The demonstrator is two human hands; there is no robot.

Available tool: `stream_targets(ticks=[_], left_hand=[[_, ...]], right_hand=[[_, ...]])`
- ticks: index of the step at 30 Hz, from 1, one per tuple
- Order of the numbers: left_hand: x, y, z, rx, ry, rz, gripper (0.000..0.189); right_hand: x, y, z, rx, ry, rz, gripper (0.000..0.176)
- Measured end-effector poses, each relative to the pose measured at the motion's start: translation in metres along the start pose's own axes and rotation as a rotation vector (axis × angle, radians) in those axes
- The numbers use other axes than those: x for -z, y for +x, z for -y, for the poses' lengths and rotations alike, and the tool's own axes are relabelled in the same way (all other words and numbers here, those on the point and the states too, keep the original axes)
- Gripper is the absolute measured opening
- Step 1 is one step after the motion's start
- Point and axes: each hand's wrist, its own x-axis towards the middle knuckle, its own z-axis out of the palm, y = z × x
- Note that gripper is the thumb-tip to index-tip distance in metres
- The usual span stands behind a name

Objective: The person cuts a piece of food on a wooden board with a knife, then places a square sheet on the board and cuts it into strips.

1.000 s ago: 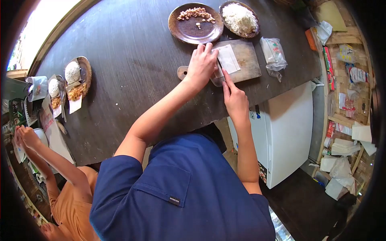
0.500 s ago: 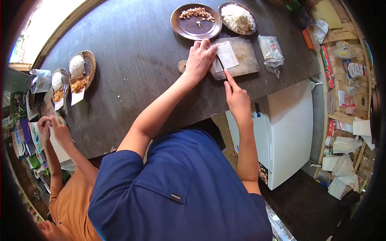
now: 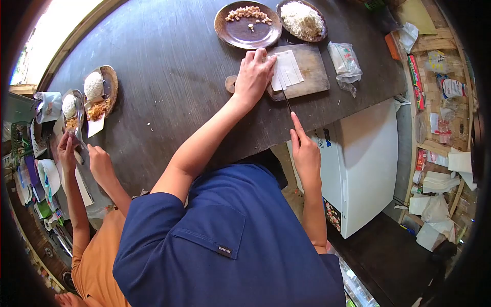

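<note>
A stack of thin white sheets (image 3: 290, 74), like pastry wrappers, lies on a wooden cutting board (image 3: 314, 66); cut lines divide it into strips. My left hand (image 3: 254, 74), fingers bent and closed, presses the stack's left edge against the board. In my right hand (image 3: 305, 147) is a knife (image 3: 286, 95), held by its handle with the index finger stretched along it. The blade reaches up to the sheets' near edge, its tip over them. My right hand itself is beyond the table's front edge.
Behind the board stand a brown plate (image 3: 239, 38) of small diced pieces and a bowl of white shreds (image 3: 303, 21). A plastic packet (image 3: 345, 64) lies to the right. At left, a co-worker's hands (image 3: 101, 162) work near plates with white mounds (image 3: 94, 86).
My right hand has drawn the knife back toward me, and another cut shows in the sheets. My left hand stays nearly in place. The co-worker's hands have moved apart.
</note>
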Motion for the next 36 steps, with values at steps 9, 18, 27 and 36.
stream_targets(ticks=[9, 18, 27, 36], left_hand=[[0.005, -0.016, 0.004, 0.043, -0.004, -0.025, 0.035], [0.009, -0.009, 0.001, 0.127, -0.167, -0.063, 0.026], [0.013, -0.010, 0.000, 0.191, -0.209, -0.052, 0.025], [0.015, -0.008, -0.002, 0.198, -0.213, -0.063, 0.026]], right_hand=[[-0.008, 0.054, 0.030, 0.028, 0.210, -0.087, 0.047], [-0.032, 0.092, 0.037, 0.032, 0.105, -0.026, 0.047], [-0.027, 0.092, 0.035, 0.068, 0.135, -0.002, 0.048], [-0.022, 0.091, 0.035, 0.047, 0.078, 0.009, 0.048]])
